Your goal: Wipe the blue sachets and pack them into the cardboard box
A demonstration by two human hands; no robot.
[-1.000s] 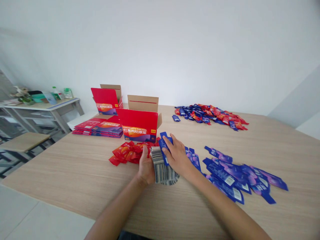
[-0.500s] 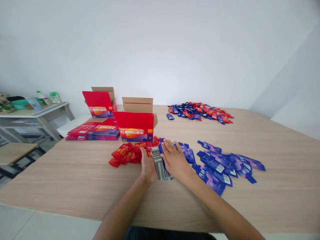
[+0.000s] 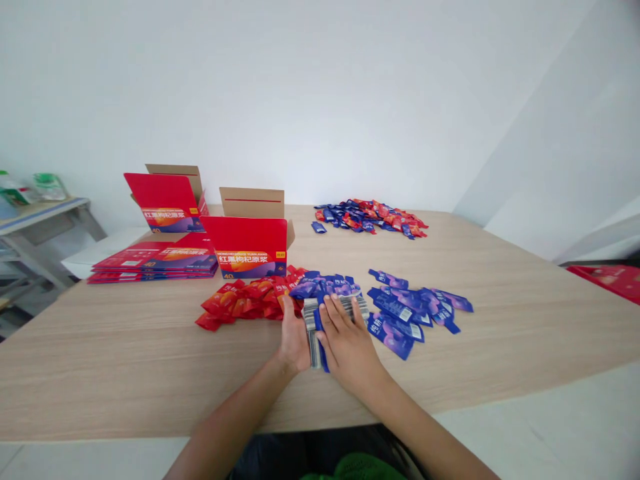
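Between my two hands is a stack of flat blue packets, its edges showing as grey and white stripes, with a blue face near the right palm. My left hand braces the stack's left side, thumb up. My right hand presses against it from the right, fingers straight and close together. Just beyond the hands lie blue sachets with purple print. Left of them is a heap of red sachets. Loose flat blue packets are spread to the right of my right hand.
An open red carton stands behind the red sachets, another open carton farther left. Flattened red cartons are stacked at left. A mixed pile of red and blue sachets lies near the wall. A side table stands at far left.
The view has turned to the right, so the things on the table sit farther left. The stack stays between my hands, and its blue face shows more beside my right hand.
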